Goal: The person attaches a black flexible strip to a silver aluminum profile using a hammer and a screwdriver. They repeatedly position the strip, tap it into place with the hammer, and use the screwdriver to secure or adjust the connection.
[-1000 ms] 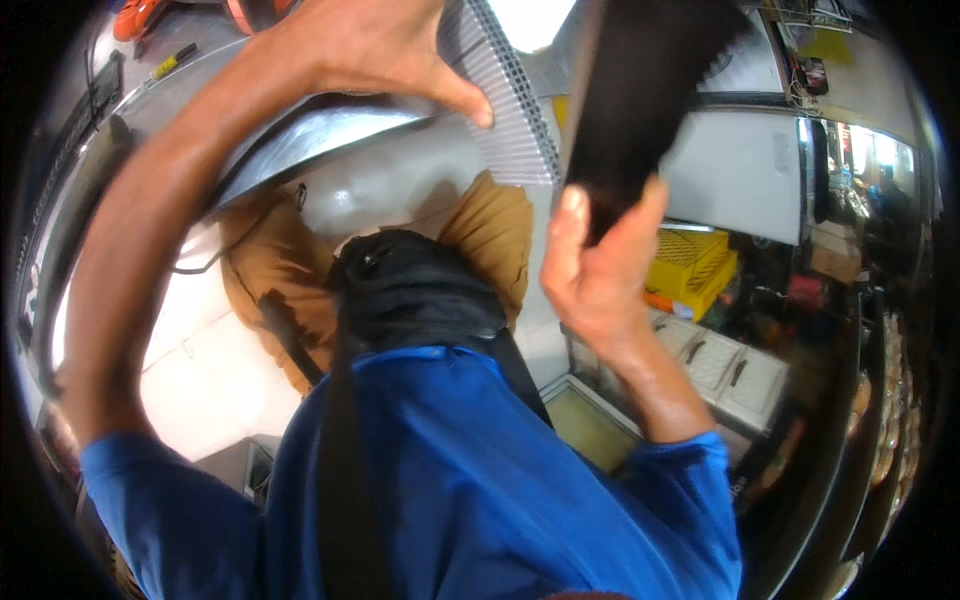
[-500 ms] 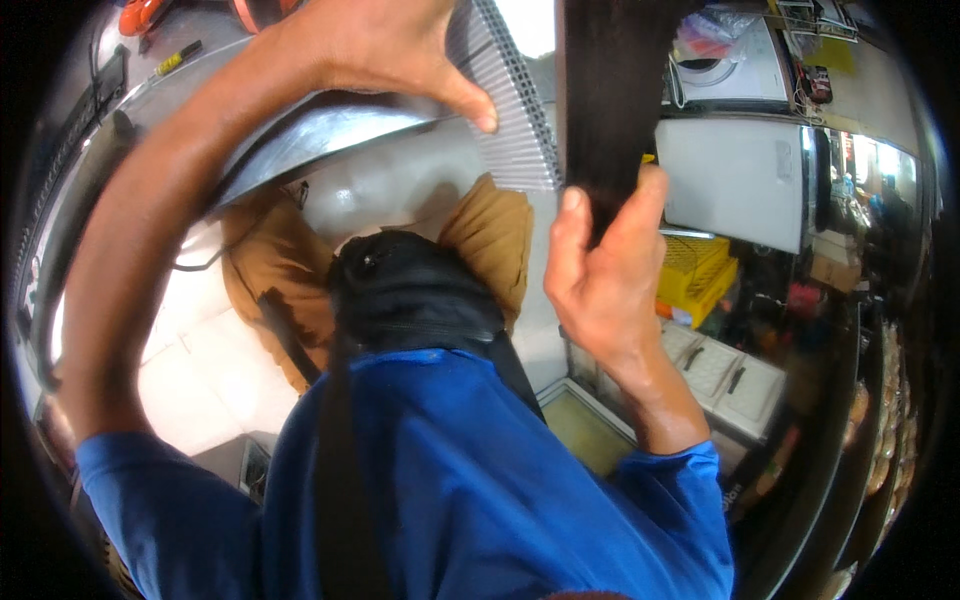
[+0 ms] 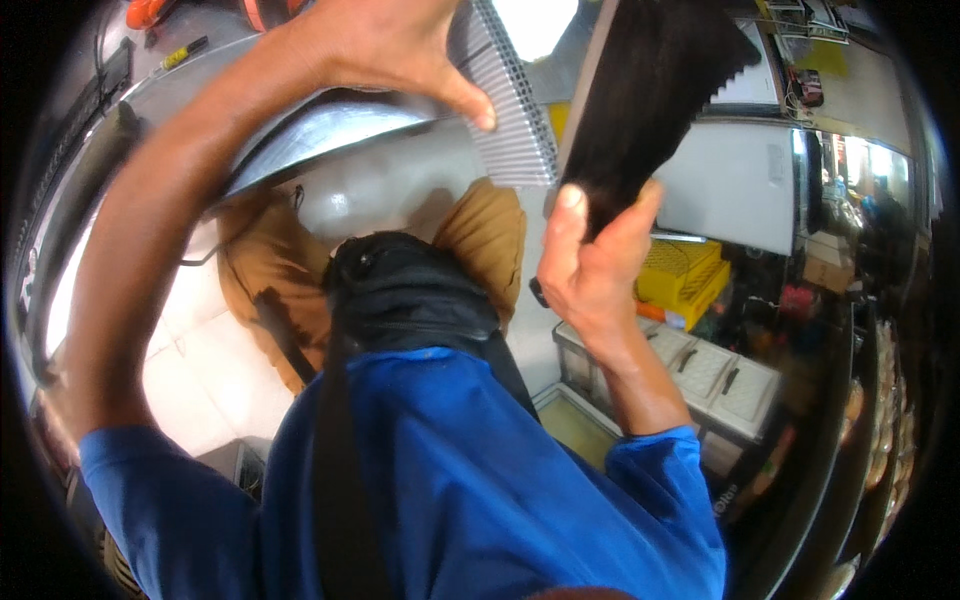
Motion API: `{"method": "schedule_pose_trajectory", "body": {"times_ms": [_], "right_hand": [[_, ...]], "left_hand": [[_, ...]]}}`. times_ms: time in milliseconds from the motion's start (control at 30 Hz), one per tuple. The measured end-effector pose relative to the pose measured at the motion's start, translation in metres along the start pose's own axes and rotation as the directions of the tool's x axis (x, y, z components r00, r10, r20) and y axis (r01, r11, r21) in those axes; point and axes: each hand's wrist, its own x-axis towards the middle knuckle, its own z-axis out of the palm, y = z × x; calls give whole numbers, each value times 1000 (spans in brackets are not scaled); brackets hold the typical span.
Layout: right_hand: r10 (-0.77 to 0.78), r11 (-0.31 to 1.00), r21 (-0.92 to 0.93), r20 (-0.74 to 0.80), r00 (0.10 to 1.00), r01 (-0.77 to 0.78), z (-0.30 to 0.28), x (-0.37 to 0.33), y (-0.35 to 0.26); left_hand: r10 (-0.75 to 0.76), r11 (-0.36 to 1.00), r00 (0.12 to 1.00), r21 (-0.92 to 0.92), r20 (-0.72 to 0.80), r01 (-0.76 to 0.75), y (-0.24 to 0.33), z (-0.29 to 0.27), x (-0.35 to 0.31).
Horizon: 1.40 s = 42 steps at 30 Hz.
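My left hand reaches in from the upper left and is closed on a grey, finely ribbed piece. Its thumb presses on the ribs, while the other fingers are out of sight. One long edge of this piece has a row of dark holes or dots. My right hand grips the lower end of a dark, flat panel, thumb on the near side. Small teeth run along the panel's right edge, and its left side is a lighter strip. The panel leans to the right, close beside the ribbed piece.
Behind my left forearm lies a shiny metal surface with a yellow and black marker. To the right are a pale flat panel, yellow crates and a white box with dark handles. Shelves line the far right.
The dark panel has tilted to the right in my right hand, and its toothed edge now shows. That hand has shifted slightly left. My left hand and the ribbed piece stay nearly still.
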Motion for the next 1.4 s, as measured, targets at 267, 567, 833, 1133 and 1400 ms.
{"method": "schedule_pose_trajectory", "body": {"times_ms": [267,567,833,1133,1400], "right_hand": [[257,954,158,5,966,-255,-2,6,-17],[181,978,153,-279,943,-142,28,-11,5],[146,989,18,-116,982,-145,15,-10,4],[121,989,93,-97,988,-112,20,-12,11],[129,984,-135,70,989,-119,-14,17,-36]], "left_hand": [[36,999,999,4,-36,-36,-3,2,-2],[20,999,1000,28,-19,-19,3,3,4],[75,997,996,-13,-54,-76,-7,6,0],[52,999,997,-13,-58,-53,-6,11,-2],[46,998,998,30,31,-47,-6,4,2]]}}
